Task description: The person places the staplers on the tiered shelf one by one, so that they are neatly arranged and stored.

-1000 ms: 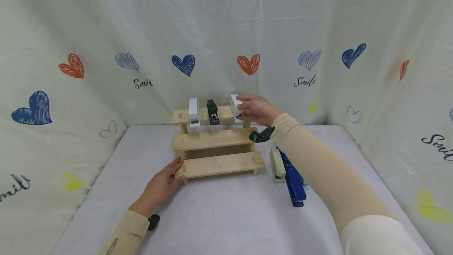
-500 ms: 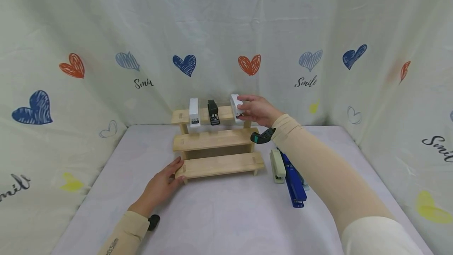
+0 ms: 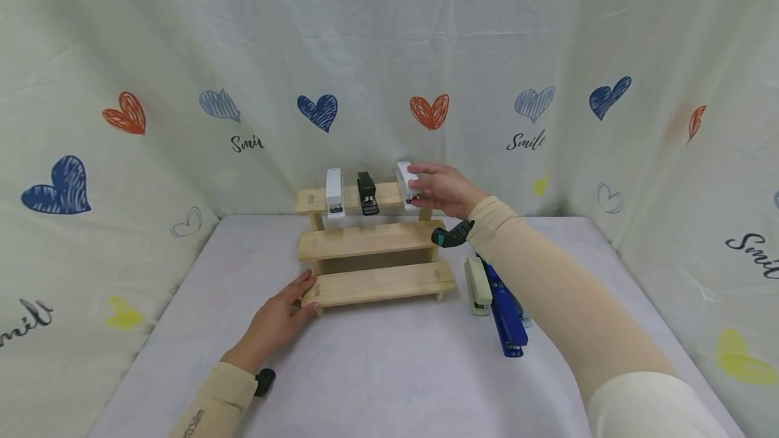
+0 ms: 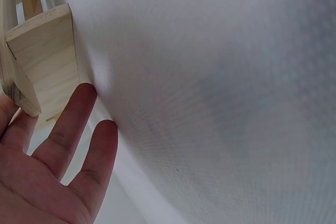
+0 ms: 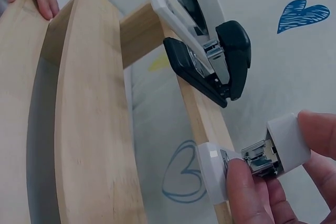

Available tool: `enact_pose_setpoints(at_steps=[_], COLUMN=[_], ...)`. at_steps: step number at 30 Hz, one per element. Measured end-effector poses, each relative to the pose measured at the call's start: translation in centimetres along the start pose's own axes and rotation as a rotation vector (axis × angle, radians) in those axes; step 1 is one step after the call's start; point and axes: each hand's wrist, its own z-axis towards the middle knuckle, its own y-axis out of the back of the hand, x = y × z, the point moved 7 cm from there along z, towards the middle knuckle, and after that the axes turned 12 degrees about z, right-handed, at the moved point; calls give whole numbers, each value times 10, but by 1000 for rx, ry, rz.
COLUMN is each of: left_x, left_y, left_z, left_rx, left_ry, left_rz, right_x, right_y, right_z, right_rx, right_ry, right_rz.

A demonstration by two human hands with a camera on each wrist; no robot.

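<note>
Grip of the left hand [image 3: 276, 323], low at the front, holds the left end of a three-tier wooden stand [image 3: 371, 242]: thumb at the front edge of the lowest shelf [image 3: 389, 281], fingers toward its back, two of them reaching out nearly straight in the left wrist view. To the right, on the tabletop [image 3: 395, 370], lies a pale green stapler [image 3: 477, 286], its length running away from the person, with a long blue stapler [image 3: 506, 313] close along its right side. Something light blue [image 3: 525, 316] shows past the blue one, too covered to name. Farther back, at the top shelf [image 3: 386, 192], the right hand [image 3: 447, 189] pinches a white stapler [image 3: 404, 179] between thumb and fingers.

What matters most, as I judge it: this stapler is directly left of the right grip, at the shelf's right end, its long axis crossing the board front to back, nose toward the person. Its base meets the board; whether the board bears its full weight cannot be told. The right hand is much the nearer. Along the same shelf to the left stand a black stapler [image 3: 368, 193] and another white one [image 3: 335, 192], similarly turned. Behind hangs a heart-printed curtain [image 3: 377, 32].
</note>
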Motion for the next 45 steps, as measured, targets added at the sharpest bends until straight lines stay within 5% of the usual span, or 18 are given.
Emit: enact_pose_setpoints(at_steps=[25, 36, 45], left_x=[-2, 1, 1], left_y=[-3, 0, -1], left_z=[1, -1, 0], left_rx=[7, 4, 0], left_ry=[-7, 1, -1], left_rz=[4, -3, -12], right_x=[5, 6, -32], right_y=[19, 102, 185], right_z=[-16, -52, -82], right_rx=[-22, -26, -89], right_ry=[38, 34, -27], right_rz=[-56, -158, -201])
